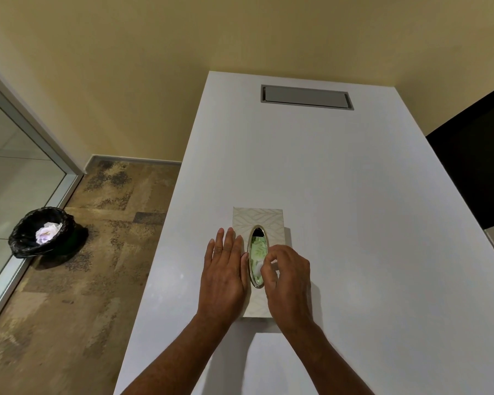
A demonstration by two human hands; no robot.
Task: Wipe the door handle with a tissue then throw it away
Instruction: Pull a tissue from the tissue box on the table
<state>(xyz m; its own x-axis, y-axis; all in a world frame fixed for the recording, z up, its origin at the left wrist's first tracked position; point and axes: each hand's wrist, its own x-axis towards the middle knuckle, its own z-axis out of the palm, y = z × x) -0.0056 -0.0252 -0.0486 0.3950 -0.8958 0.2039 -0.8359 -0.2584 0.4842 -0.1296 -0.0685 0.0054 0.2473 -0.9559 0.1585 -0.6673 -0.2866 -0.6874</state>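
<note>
While pinching a white tissue (257, 266) at the oval slot of the tissue box (258, 223), centre of frame, right hand (288, 277) curled, fingertips together; left hand (226, 275) spread flat, pressing the box onto the white table (354, 195); could tear or drag out several sheets if yanked; bin (44, 232) at left edge; door handle out of sight.

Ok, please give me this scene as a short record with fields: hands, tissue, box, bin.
left hand: flat on the tissue box, steadying it
right hand: fingertips pinching a tissue at the slot
tissue: white, only partly out
tissue box: on white table
bin: on floor, left of table, black liner, crumpled paper inside
door handle: not in view
</note>
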